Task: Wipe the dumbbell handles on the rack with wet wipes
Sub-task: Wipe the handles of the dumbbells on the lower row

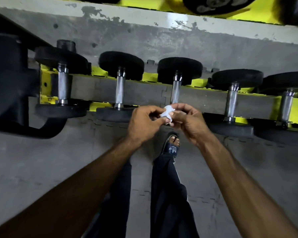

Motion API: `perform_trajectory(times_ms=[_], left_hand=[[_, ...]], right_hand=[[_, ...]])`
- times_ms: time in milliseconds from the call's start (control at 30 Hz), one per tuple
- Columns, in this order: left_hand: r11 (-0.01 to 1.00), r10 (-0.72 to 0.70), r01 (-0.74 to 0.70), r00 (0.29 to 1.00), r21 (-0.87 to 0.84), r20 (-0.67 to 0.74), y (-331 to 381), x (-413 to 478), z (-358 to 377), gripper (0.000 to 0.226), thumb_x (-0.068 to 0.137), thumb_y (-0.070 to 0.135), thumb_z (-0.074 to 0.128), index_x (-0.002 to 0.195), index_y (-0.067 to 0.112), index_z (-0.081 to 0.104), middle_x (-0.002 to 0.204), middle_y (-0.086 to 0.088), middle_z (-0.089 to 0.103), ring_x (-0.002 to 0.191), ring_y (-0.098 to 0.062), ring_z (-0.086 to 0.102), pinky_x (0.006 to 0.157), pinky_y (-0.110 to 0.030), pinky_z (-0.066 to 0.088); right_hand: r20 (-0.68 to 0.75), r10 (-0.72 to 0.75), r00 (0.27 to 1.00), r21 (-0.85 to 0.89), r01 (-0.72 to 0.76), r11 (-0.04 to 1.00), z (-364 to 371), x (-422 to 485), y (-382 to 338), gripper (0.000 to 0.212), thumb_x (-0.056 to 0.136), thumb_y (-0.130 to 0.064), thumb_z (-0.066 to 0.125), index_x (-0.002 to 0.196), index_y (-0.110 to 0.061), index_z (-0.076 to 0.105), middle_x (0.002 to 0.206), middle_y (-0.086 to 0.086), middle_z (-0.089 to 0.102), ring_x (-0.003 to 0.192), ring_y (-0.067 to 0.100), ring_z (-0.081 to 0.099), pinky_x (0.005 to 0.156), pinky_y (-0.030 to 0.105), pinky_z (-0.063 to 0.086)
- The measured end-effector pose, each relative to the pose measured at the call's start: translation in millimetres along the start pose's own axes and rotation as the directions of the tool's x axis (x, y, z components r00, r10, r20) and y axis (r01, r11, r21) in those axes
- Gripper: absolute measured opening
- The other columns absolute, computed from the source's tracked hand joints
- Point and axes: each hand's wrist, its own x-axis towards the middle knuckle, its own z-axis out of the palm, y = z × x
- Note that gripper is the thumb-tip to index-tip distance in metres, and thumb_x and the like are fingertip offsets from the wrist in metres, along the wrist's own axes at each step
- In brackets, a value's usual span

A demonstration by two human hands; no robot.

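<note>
Pinching crumpled wet wipe (167, 112), both hands, dumbbells on rack (100, 85)

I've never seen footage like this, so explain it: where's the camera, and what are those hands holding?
The single picture comes from a camera worn on the person's head, looking down. There is no machine: the left hand and right hand are the person's own hands. Together they pinch a crumpled white wipe. Beyond them, five dumbbells with metal handles rest in a row on a yellow rack. Below are dark trousers and a sandal on the grey floor.
</note>
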Motion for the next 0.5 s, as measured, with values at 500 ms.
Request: perform_trajectory(times_ms=[500], left_hand=[[0.958,-0.237,0.219,0.968,-0.187,-0.082,1,17,78,0.020,0.086,0.004,0.075,0.106,0.007,0.077,0.090,-0.001,0.076,0.075,-0.011,0.069,0.077,-0.030,0.058]], right_hand=[[0.082,-0.131,0.988,-0.353,0.152,0.923,-67,26,-22,0.025,0.079,0.010,0.073,0.094,-0.010,0.074,0.085,0.005,0.076,0.076,0.016,0.070,0.071,0.028,0.060]])
